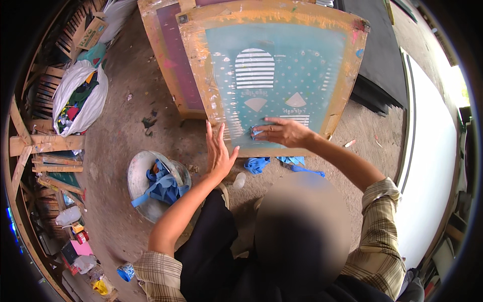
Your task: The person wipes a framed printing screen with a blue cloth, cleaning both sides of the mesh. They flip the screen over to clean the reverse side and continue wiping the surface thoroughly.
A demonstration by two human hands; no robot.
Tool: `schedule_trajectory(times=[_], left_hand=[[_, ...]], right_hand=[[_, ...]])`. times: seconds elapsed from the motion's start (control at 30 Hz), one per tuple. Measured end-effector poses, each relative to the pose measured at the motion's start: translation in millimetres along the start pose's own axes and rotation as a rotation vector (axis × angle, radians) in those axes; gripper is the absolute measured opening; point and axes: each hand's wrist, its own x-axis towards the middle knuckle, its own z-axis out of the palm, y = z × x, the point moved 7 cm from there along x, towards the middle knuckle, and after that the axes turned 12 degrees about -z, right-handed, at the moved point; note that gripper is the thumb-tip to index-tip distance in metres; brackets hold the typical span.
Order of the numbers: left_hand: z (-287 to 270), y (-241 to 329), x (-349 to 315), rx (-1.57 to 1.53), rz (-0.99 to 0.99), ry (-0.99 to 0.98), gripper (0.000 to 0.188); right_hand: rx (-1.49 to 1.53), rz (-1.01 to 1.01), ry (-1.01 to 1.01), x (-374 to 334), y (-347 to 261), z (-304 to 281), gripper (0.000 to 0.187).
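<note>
A screen-printing screen (297, 65) with teal mesh and a stained wooden frame leans upright before me. Its mesh carries pale striped shapes, fan shapes and dots. Against the lower part of the mesh, my right hand (288, 132) presses a small blue cloth (255, 133) under its fingers. My left hand (219, 155) is spread beside the frame's lower left corner, its fingers stretched out and holding nothing. It seems to rest on the frame's edge, though contact is hard to make out.
Behind stands another screen (171, 60) with purple mesh. A bucket (138, 186) holding blue cloth strips is at my left; blue scraps (257, 165) and a clear plastic cup (239, 181) lie below the frame. Dark sheets (375, 55) and a white board (427, 151) are at right.
</note>
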Motion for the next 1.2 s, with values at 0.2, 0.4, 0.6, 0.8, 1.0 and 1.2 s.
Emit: schedule_trajectory(times=[0.2, 0.4, 0.6, 0.8, 1.0, 1.2], left_hand=[[-15, -10, -3, -0.037, 0.050, 0.040, 0.080], [-11, -15, -4, -0.109, 0.062, 0.030, 0.075], [-11, -28, -18, -0.113, 0.087, -0.003, 0.073], [-8, -27, -24, -0.105, 0.061, -0.068, 0.071], [-9, -28, -24, -0.133, 0.032, -0.079, 0.074], [-10, -27, -23, -0.151, 0.023, -0.077, 0.074]], right_hand=[[-0.049, 0.599, 0.146, 36, 135, -79, 0.056], [0.048, 0.192, -0.082, 47, -8, -12, 0.061], [-0.429, 0.064, -0.164, 37, 47, -27, 0.055], [0.252, 0.337, 0.113, 46, 79, -61, 0.053], [0.185, 0.399, 0.084, 42, 80, -61, 0.054], [-0.147, 0.427, 0.003, 47, 93, -63, 0.056]])
